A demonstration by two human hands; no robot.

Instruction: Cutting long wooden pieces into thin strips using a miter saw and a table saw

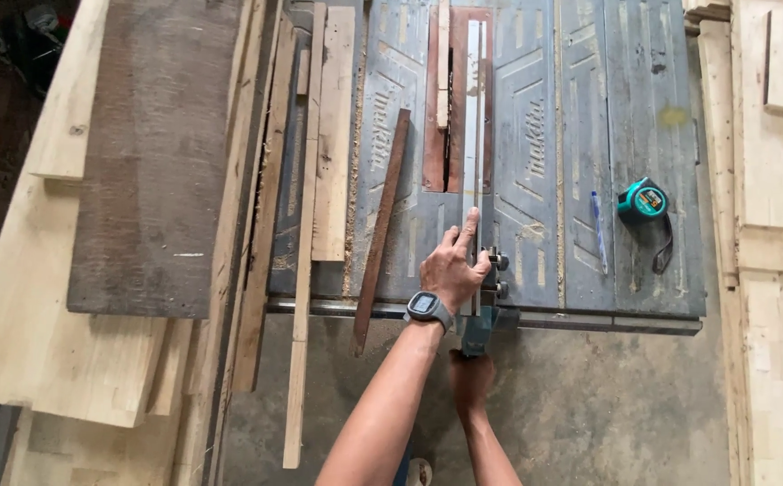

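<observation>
Pale lettering runs lengthwise in two spots on the grey ribbed table saw top (580, 162), one left of the reddish throat plate (436, 135), one right of it; a small yellow patch sits far right on the top. Teal tape measure (641, 200) with a dark strap lies right, a blue pen (598, 229) just left of it. Sawdust lines the grooves. Long silver rip fence (473, 117) runs near-to-far across the middle of the top. A dark brown strip (380, 225) lies slanted left of it; pale wood strips (333, 135) and a dark weathered board (153, 153) stack on light planks at left, more light boards (778, 180) at right. Bare concrete floor (589, 405) below. Left hand (452, 265), watch on the wrist, rests on the fence's near end, index finger stretched along the bar, other fingers loosely curled against it. Right hand (470, 378) is below the table edge at the fence's blue clamp end (477, 333); its fingers are hidden, grip cannot be told.
</observation>
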